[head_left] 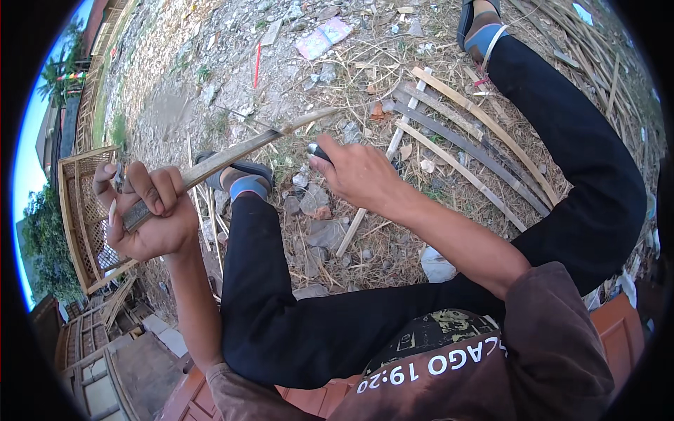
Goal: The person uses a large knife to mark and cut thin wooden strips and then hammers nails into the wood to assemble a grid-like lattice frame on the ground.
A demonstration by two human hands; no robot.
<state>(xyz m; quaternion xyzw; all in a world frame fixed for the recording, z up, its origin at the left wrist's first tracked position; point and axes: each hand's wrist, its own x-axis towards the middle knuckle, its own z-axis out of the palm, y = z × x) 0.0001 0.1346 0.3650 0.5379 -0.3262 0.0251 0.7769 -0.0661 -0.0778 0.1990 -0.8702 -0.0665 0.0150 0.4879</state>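
My left hand (151,200) is closed around the near end of a long wooden strip (235,152), which slants up to the right and tapers to a pale, narrow tip. Closed on the dark handle of a knife, my right hand (358,172) is just right of the strip. A bright metal collar shows at the handle's front. The knife's thin, dark blade (242,114) appears nearly edge-on and runs up to the left, crossing the strip near its tip. Whether the blade touches the wood there I cannot tell.
Several wooden strips (477,116) lie side by side on the ground at right, across a crosswise stick (351,234). My legs in black trousers spread around the work area. A lattice panel (88,210) stands at left. A pink wrapper (323,37) and a red stick (257,65) lie farther off.
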